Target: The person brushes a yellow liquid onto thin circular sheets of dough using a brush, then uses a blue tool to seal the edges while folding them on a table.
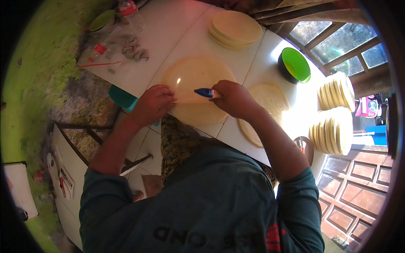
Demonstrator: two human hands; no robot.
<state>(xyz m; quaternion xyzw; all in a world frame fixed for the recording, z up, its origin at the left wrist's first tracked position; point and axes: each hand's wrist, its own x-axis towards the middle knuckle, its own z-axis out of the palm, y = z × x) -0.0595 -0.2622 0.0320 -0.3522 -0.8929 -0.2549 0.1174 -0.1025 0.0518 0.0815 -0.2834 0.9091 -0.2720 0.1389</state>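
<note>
A round, thin, pale-yellow sheet (202,72) lies on the white tiled table before me, with a straight edge or fold running across its lower part. My left hand (155,102) pinches its left side near that line. In my right hand (232,98) is a tool with a blue tip and a pale handle, perhaps a knife or brush (205,92), held over the sheet and pointing left. Another flat round sheet (272,101) lies to the right, partly hidden by my right forearm. A stack of similar rounds (236,27) stands beyond.
A green bowl (295,64) with a dark outside stands at the right. Tall stacks of rounds (336,91) are by the window. A crumpled cloth (134,48), a red stick (100,64) and plastic bottles (129,12) lie at the far left. A teal container (122,97) sits below the table edge.
</note>
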